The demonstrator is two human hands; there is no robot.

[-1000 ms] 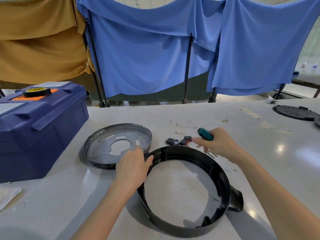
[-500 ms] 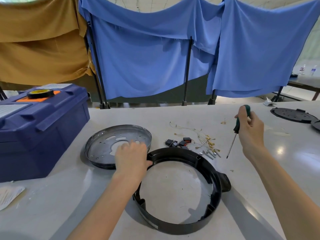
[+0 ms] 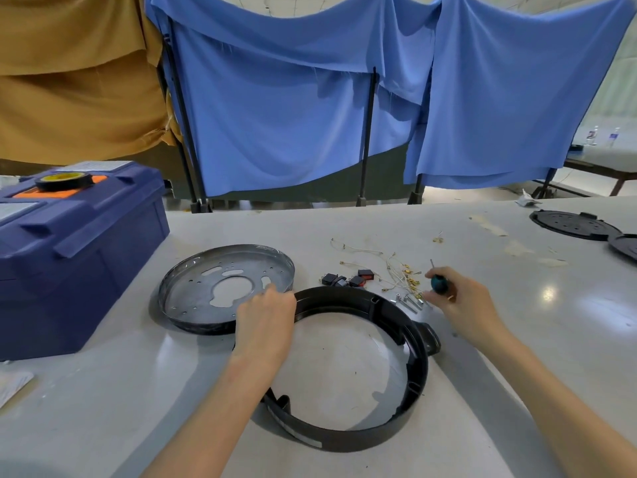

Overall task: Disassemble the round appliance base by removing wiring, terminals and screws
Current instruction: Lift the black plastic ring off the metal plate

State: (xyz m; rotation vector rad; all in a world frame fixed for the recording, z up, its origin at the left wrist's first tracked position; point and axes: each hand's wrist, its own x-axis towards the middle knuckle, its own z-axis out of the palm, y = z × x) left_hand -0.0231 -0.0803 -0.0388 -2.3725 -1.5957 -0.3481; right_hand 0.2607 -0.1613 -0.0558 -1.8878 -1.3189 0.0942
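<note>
A black plastic ring (image 3: 410, 367), the appliance base's outer shell, lies flat on the table in front of me. My left hand (image 3: 265, 322) grips its far left rim. Left of it lies a round metal plate (image 3: 193, 288) with holes and cut-outs. My right hand (image 3: 465, 305) holds a green-handled screwdriver (image 3: 438, 282), shaft pointing away, low over a few loose screws (image 3: 408, 301). Removed white wires with brass terminals (image 3: 396, 267) and small black switches (image 3: 344, 279) lie just beyond the ring.
A dark blue toolbox (image 3: 69, 257) with a roll of tape (image 3: 63, 181) on its lid stands at the left. Two black round covers (image 3: 575, 224) lie at the far right. Blue and tan cloths hang behind the table. White paper (image 3: 10, 384) lies at the left edge.
My right hand has come down and left with the screwdriver, from raised over the table to just above the screws. The ring has shifted slightly. My left hand stays on the ring's rim.
</note>
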